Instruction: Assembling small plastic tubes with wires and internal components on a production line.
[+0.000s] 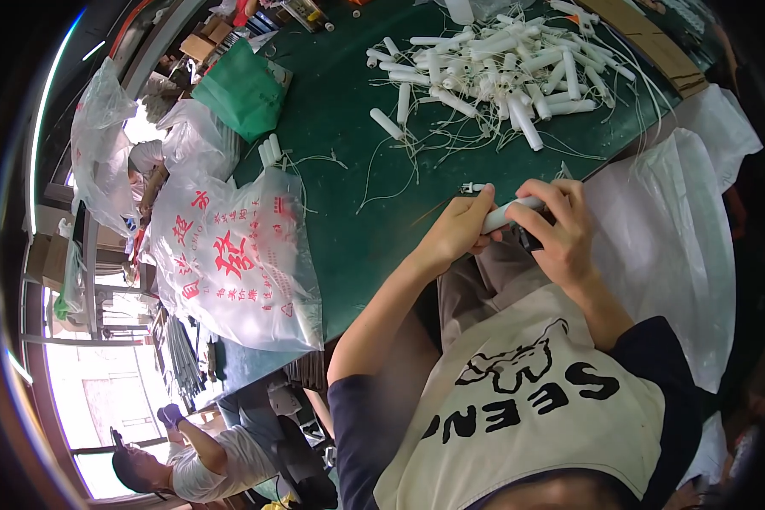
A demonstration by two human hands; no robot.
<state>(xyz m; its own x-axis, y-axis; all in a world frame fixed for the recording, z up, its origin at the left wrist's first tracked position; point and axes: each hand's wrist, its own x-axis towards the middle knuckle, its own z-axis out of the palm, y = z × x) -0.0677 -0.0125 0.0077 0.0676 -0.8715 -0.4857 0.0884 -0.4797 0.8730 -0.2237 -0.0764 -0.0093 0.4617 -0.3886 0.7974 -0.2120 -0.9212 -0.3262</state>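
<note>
Over the near edge of the green table, a white cylindrical tube (512, 214) lies between my two hands. My left hand (457, 231) is closed on its left end. Curled fingers of my right hand (561, 225) grip the other end from above. A small white connector (474, 188) shows just beyond my left thumb, and a thin brownish wire runs from near it. Something dark is partly visible under my right fingers; its kind cannot be made out. Farther off is a heap of similar white tubes (493, 72) with thin tangled white wires.
A clear plastic bag with red print (229, 263) covers the table's left side, near a green bag (242, 89) and a few loose tubes (269, 150). White plastic sheeting (667, 255) hangs at the right. Cardboard (646, 47) edges the far right. Another person (221, 463) works at the lower left.
</note>
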